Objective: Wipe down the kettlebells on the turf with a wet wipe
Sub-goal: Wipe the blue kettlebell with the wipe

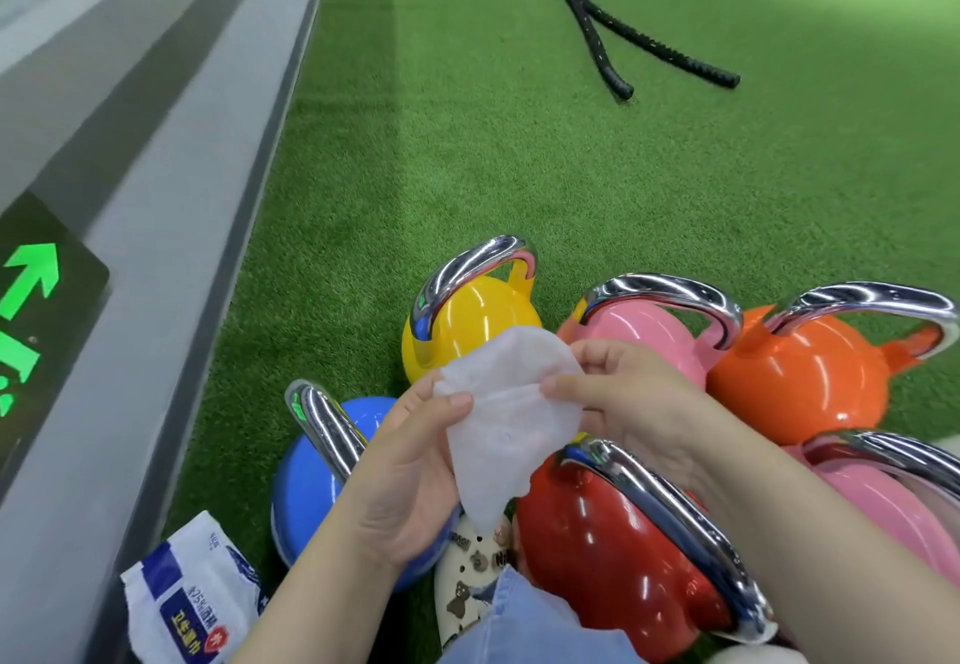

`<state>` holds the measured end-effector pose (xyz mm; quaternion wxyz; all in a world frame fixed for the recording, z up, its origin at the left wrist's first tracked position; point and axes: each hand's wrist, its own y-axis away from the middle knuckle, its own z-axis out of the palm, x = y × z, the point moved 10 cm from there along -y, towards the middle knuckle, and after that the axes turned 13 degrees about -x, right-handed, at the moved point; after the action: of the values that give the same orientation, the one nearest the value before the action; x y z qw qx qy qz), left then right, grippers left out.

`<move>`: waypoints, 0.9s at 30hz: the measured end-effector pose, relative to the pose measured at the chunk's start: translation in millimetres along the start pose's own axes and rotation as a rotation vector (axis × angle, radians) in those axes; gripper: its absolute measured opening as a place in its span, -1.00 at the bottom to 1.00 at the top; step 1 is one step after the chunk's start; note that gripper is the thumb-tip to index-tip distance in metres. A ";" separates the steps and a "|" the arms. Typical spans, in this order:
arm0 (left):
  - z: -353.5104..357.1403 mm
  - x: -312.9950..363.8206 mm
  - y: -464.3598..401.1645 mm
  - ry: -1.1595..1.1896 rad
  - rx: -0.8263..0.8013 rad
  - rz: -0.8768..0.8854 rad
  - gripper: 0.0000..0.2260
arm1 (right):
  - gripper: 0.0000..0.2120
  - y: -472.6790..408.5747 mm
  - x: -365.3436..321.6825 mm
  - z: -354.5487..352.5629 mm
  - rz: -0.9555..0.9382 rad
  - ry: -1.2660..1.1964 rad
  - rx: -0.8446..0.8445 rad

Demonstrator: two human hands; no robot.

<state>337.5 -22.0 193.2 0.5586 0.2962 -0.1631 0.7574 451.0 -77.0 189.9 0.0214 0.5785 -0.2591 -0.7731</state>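
Green turf fills most of the view, running away from the person. Along its left edge stands a long grey ledge, and on its near face sits a dark sign with a lit green arrow. Far off on the turf lie two black ropes, crossing each other, with their ends well apart from everything else.

Near the person, six kettlebells with chrome handles stand crowded together on the turf. The red kettlebell is closest, at lower right. The blue kettlebell stands left of it, partly hidden by the left forearm. Behind them stand the yellow kettlebell, a pink kettlebell and the orange kettlebell, side by side and touching or nearly so. A second pink one sits at the right edge, just beside the red.

A white and blue wipe pack lies on the turf at lower left, against the foot of the ledge. A denim leg and a cream clog with small charms show between the blue and red kettlebells.

The wipe is held in the air above the gap between the blue, yellow and red kettlebells, touching none of them. The left hand grips its left edge, thumb on top and fingers curled behind. The right hand pinches its upper right edge between thumb and fingertips. The wipe hangs half unfolded between the two hands, its lower tip drooping toward the clog.
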 end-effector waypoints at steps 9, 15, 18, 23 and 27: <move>4.1 -0.4 -1.8 0.229 -0.085 0.042 -0.38 | -0.73 -7.6 10.4 -21.3 0.052 -0.565 0.095; -4.2 12.8 -8.0 0.193 -0.013 0.126 -0.44 | -0.45 14.4 50.5 33.9 0.262 -0.362 -0.153; -6.5 19.1 -4.4 0.093 0.031 0.157 -0.36 | -0.40 12.9 37.6 42.0 0.075 -0.447 -0.138; -7.3 41.6 15.7 -0.200 0.195 0.211 -0.74 | -0.64 16.7 -5.4 26.9 -0.221 -0.417 0.042; -1.2 78.5 40.9 -0.518 0.331 0.313 -0.90 | -0.82 22.7 -40.9 28.5 -0.255 -0.057 0.097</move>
<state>282.9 24.3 245.2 0.3201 0.5366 -0.2176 0.7498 432.6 -72.3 241.4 -0.1122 0.5849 -0.2209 -0.7723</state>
